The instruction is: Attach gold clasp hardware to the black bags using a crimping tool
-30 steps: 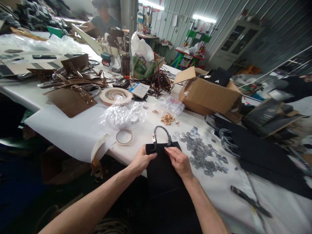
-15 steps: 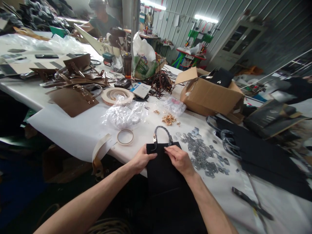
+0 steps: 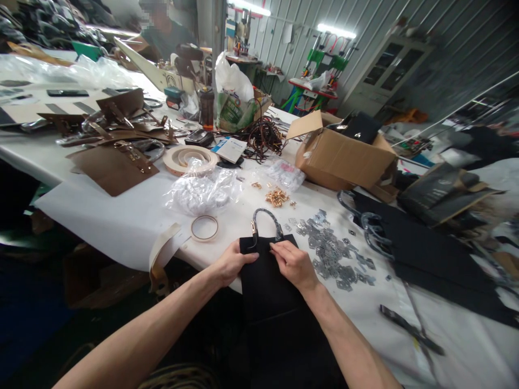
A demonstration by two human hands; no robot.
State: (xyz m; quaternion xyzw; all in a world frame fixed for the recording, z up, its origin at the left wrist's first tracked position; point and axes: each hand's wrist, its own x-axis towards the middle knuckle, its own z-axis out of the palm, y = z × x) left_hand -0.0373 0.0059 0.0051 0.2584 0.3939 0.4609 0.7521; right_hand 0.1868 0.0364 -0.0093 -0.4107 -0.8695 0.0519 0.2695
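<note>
A black panel (image 3: pixel 265 292) hangs over the table's front edge, with a dark curved handle (image 3: pixel 265 212) and a gold-coloured fitting (image 3: pixel 253 227) at its top. My left hand (image 3: pixel 234 262) grips the panel's upper left edge, thumb on the front. At the upper right part of the panel, my right hand (image 3: pixel 294 263) is closed in a pinch; whatever its fingertips hold is too small to make out. Right of the panel lies a heap of small grey metal plates (image 3: pixel 330 251). Small gold-coloured pieces (image 3: pixel 277 198) lie behind the handle.
A tape roll (image 3: pixel 204 228) and a clear plastic bag (image 3: pixel 203 189) lie to the left, near brown leather pieces (image 3: pixel 111 167). A cardboard box (image 3: pixel 344 156) stands behind. More black panels (image 3: pixel 430 248) and a dark-handled tool (image 3: pixel 411 328) lie right. A person (image 3: pixel 162 38) is at back left.
The whole view has shifted slightly, so the table's things appear a little further left. Both hands keep nearly the same places on the black panel.
</note>
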